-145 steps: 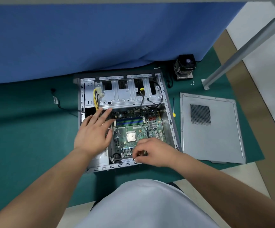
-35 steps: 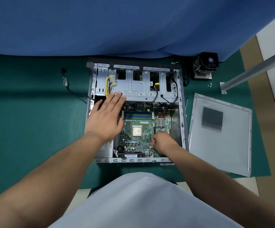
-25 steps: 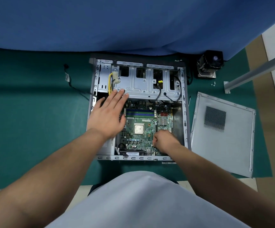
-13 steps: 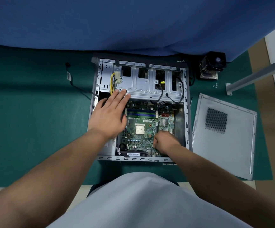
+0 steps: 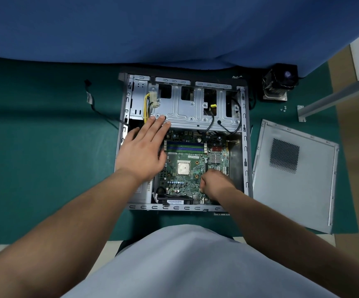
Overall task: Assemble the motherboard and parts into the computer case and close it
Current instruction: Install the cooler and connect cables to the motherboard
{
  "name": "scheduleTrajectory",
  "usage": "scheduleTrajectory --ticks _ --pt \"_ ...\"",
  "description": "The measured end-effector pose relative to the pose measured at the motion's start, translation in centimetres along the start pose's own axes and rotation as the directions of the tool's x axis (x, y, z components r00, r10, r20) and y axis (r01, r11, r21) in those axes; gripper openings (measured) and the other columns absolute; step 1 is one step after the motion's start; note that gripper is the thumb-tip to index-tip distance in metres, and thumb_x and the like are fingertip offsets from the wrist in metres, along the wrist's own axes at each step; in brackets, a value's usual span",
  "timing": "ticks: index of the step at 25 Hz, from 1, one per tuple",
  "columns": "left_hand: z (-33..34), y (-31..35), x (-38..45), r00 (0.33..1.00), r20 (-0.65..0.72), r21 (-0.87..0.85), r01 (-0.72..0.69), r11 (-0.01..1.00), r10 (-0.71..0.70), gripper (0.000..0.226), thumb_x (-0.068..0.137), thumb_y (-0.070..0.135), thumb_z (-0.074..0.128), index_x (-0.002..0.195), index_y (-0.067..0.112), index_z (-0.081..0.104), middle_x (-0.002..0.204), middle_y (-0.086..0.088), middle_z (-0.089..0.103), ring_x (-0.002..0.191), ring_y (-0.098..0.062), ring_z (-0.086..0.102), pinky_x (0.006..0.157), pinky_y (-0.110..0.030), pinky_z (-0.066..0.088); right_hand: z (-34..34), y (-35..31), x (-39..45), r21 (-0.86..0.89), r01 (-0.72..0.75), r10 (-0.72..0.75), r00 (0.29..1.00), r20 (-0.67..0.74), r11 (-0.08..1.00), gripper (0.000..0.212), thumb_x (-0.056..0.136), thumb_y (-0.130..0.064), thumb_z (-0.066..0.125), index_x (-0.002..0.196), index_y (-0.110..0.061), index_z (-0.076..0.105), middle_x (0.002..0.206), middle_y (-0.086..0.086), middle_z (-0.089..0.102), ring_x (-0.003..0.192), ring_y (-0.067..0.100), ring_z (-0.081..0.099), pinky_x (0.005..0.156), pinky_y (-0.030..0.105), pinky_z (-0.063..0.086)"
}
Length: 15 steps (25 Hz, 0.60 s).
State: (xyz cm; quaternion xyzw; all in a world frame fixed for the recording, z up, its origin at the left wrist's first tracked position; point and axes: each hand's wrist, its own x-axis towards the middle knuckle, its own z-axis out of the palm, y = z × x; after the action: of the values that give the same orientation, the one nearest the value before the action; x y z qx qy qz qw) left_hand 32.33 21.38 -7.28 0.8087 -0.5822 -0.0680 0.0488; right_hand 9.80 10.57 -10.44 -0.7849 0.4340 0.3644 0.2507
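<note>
Green motherboard (image 5: 187, 168) lies flat inside the open grey computer case (image 5: 246, 147); side panel (image 5: 292, 190) beside it.

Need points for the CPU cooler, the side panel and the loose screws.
CPU cooler (image 5: 280, 82): head view, on the fan housing atop the heatsink.
side panel (image 5: 299, 190): head view, on bare metal below the mesh vent.
loose screws (image 5: 283, 109): head view, on the small cluster on the green mat.

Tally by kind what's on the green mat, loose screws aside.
Computer case: 1
Motherboard, inside the case: 1
Side panel: 1
Cooler fan: 1
Loose cable left of the case: 1
Hands in the case: 2, left hand and right hand
Total: 7
</note>
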Motion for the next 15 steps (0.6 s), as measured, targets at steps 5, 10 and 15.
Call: scheduleTrajectory --ticks 5,10,15 --pt "0.0 0.0 0.0 1.000 0.000 -0.002 -0.003 1.000 0.003 0.074 0.095 0.042 0.042 0.163 0.027 0.017 0.171 0.006 0.014 0.157 -0.012 0.010 0.122 -0.046 0.026 -0.3 -0.2 -0.1 0.022 -0.003 0.002 1.000 0.020 1.000 0.015 0.096 -0.006 0.053 0.094 -0.016 0.064 0.099 0.002 0.064 0.089 0.018 0.064 0.087 0.038 0.057" --pt "0.0 0.0 0.1 1.000 0.004 0.001 -0.004 1.000 0.004 0.074 0.094 0.042 0.041 0.163 0.028 0.017 0.171 0.006 0.014 0.157 -0.012 0.010 0.123 -0.046 0.026 -0.5 -0.1 -0.6 -0.002 0.027 -0.027 1.000 0.006 1.000 0.014 0.095 -0.006 0.053 0.093 -0.017 0.063 0.099 0.001 0.060 0.088 0.018 0.062 0.087 0.039 0.057" --pt "-0.1 -0.1 0.1 1.000 -0.007 -0.011 -0.007 1.000 0.007 0.074 0.092 0.042 0.038 0.162 0.028 0.017 0.170 0.006 0.017 0.157 -0.012 0.012 0.121 -0.047 0.027 -1.1 -0.5 -1.3 -0.068 0.060 -0.059 0.998 0.012 0.996 0.011 0.098 -0.007 0.056 0.100 -0.014 0.064 0.105 0.005 0.060 0.092 0.020 0.064 0.089 0.040 0.058"
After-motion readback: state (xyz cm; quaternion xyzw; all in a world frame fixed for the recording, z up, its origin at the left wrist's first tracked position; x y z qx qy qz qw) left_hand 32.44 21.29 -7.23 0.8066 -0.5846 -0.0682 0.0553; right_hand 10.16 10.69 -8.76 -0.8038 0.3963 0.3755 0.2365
